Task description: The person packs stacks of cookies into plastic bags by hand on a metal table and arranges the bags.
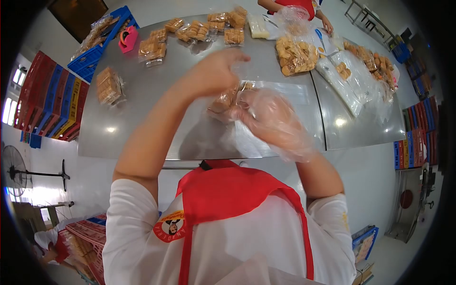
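Note:
My right hand (pixel 273 118), in a loose clear plastic glove, is closed on a clear bag of biscuits (pixel 224 100) at the middle of the steel table. Just above the bag is my bare left hand (pixel 213 71), blurred, with one finger pointing right and the others bent toward the bag. Whether those fingers pinch the bag is hidden by the blur. Flat clear plastic bags (pixel 289 92) lie under and beside my right hand.
Several packed biscuit bags (pixel 194 31) line the far side; one biscuit pack (pixel 109 86) sits at left. A pink tape dispenser (pixel 128 39) stands near a blue crate (pixel 102 47). A large biscuit bag (pixel 297 54), plastic bags (pixel 339 85) and blue scissors (pixel 320 38) are right. Another person's hand (pixel 327 26) is opposite.

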{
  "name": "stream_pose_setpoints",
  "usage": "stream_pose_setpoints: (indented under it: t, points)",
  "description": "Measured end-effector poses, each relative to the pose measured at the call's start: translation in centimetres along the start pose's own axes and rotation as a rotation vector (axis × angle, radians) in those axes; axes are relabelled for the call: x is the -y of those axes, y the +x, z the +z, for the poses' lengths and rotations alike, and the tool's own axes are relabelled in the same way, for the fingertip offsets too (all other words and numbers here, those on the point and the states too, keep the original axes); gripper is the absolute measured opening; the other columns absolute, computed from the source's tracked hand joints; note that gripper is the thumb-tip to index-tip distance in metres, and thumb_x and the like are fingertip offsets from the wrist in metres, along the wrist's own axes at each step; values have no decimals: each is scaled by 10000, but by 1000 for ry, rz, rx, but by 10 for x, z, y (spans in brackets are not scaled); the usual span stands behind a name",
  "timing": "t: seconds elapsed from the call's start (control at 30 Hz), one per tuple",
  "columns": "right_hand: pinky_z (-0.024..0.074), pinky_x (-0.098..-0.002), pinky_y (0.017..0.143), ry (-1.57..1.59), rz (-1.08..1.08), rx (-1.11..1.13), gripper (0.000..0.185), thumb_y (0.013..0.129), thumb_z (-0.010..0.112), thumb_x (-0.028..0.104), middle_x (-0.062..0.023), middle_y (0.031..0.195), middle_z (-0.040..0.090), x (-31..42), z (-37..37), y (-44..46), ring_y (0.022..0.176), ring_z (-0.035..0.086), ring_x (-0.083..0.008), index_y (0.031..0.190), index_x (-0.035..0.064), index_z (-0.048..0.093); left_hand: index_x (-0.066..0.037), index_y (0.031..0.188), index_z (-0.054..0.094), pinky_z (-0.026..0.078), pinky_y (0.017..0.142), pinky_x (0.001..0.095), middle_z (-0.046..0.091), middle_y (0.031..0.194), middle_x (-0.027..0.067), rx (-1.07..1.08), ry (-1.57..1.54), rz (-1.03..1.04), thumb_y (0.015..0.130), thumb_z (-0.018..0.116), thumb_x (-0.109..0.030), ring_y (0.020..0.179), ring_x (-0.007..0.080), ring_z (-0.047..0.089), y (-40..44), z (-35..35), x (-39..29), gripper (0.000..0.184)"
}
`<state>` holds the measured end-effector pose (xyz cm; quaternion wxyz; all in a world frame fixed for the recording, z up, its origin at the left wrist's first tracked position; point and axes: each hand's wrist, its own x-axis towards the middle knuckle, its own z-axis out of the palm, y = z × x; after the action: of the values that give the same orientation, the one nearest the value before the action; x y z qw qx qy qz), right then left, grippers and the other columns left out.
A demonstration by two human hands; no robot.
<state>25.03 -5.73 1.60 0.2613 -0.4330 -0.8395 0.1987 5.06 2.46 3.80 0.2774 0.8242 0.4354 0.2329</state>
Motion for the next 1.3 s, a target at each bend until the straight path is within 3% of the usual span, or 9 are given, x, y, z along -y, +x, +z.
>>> stream_pose_setpoints:
  t: [0.07, 0.17, 0.3, 0.47, 0.6, 0.67, 0.77, 1.03, 1.3]
  points:
    - [490, -480, 803, -161, -96, 23, 189, 914, 619, 185, -248, 903, 657, 14, -11, 28, 907, 623, -407, 941, 9, 681, -52, 1347, 573, 495, 628, 332, 647, 1203, 124, 175, -336, -447, 828, 617, -77, 690, 194, 611, 12, -27, 0, 521]
    - [491, -478, 768, -179, -434, -177, 194, 908, 635, 186, -234, 870, 657, -2, -20, 68, 855, 631, -403, 927, -2, 677, -37, 1446, 461, 421, 613, 273, 540, 1387, 107, -213, -1038, -221, 807, 692, -131, 750, 74, 521, 5, -25, 47, 686]
    - [492, -430, 725, 84, -213, 45, 226, 916, 639, 213, -189, 863, 651, 39, -52, 93, 815, 612, -380, 925, -11, 665, -10, 1517, 341, 494, 891, 355, 471, 1447, 124, -283, -1285, 135, 715, 803, -391, 1014, 206, 607, -32, 30, 108, 1002]
    - [468, -403, 765, 154, 81, 249, 248, 925, 645, 262, -140, 946, 638, 82, -73, 109, 838, 602, -265, 902, 16, 672, -15, 1539, 269, 396, 1108, 400, 446, 1455, 129, 94, -1425, -57, 635, 872, -371, 1339, 283, 477, -86, 68, 93, 1144]
    - [456, -415, 884, -201, -733, -410, 249, 978, 578, 273, -145, 1049, 646, 16, -50, 117, 1013, 598, -259, 1055, 56, 673, -24, 1553, 215, 401, 1103, 407, 435, 1455, 134, -181, -1420, 0, 682, 862, -194, 1317, 274, 493, -87, 64, 46, 1098]
    - [434, -414, 1003, -136, -357, -606, 331, 1038, 499, 309, -153, 1189, 640, 30, -48, 97, 1172, 576, -274, 1224, 73, 636, -34, 1561, 184, 411, 1093, 417, 433, 1451, 141, -400, -1313, 93, 703, 846, -111, 1297, 276, 507, -84, 62, 25, 1086]
    - [321, -397, 1153, 1054, 226, -559, 561, 1076, 375, 469, -151, 1436, 521, 1, 1, 82, 1381, 427, -284, 1468, 75, 452, -58, 1571, 141, 398, 1103, 429, 428, 1438, 158, -466, -1266, 88, 723, 841, -86, 1318, 283, 478, -81, 58, 17, 1100]
    - [429, -395, 1090, 1233, 308, -175, 768, 1027, 289, 655, -107, 1444, 513, -63, 107, 41, 1309, 516, -246, 1505, 62, 380, -104, 1586, 55, 352, 1141, 417, 361, 1476, 173, -653, -1027, 78, 695, 881, -105, 1398, 300, 377, -85, 117, 55, 1215]
    - [441, -387, 1084, 1203, 351, 66, 669, 1048, 416, 481, -144, 1487, 396, -54, 111, 14, 1336, 460, -271, 1530, 39, 275, -88, 1565, 216, 352, 1141, 438, 404, 1482, 181, -587, -517, -120, 630, 883, -99, 1366, 338, 422, -126, 112, 56, 1149]
